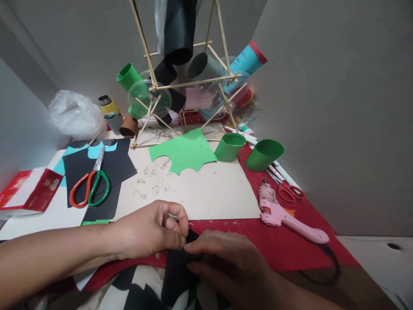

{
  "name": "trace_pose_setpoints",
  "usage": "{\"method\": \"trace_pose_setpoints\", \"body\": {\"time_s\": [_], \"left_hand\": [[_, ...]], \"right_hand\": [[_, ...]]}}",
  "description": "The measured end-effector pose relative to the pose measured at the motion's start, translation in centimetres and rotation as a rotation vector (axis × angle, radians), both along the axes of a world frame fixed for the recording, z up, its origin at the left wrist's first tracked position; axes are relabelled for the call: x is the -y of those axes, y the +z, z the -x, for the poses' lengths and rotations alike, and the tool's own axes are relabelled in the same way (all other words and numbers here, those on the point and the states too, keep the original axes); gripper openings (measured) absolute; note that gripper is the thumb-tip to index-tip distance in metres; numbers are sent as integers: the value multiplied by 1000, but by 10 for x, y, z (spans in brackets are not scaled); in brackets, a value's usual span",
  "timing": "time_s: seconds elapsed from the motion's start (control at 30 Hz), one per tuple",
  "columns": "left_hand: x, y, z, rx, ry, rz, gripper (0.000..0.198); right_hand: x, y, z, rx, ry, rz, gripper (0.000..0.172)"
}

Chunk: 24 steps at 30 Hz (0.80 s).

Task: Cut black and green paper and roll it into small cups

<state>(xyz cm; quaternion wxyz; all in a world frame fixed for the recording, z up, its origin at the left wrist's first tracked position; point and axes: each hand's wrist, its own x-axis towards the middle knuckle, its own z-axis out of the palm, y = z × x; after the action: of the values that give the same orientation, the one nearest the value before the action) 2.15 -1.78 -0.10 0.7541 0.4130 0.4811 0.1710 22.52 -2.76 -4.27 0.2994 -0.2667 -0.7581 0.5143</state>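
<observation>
Both my hands meet low in the middle of the view over a piece of black paper (180,275). My left hand (151,230) pinches its top edge with thumb and fingers closed. My right hand (226,258) lies over the paper with its fingers pressed down on it. The paper hangs over the near edge of a red sheet (245,232). Beyond my hands lies a beige board (206,189) with small scraps on it.
A pink glue gun (280,213) lies to the right, small red scissors (288,189) behind it. Orange and green scissors (90,187) rest on black sheets (109,172) at left. Green cut paper (183,150), two green paper cups (248,150) and a stick frame (187,82) with paper tubes stand behind.
</observation>
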Motion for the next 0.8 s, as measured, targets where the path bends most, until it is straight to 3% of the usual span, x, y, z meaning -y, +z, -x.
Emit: {"method": "trace_pose_setpoints", "body": {"time_s": [0.43,0.8], "left_hand": [[6,10,1,-96,-147,-127,23],[6,4,-2,-106,-108,-137,18]], "right_hand": [[1,3,2,81,4,96,12],[7,-8,-1,102,-74,-3,5]]}}
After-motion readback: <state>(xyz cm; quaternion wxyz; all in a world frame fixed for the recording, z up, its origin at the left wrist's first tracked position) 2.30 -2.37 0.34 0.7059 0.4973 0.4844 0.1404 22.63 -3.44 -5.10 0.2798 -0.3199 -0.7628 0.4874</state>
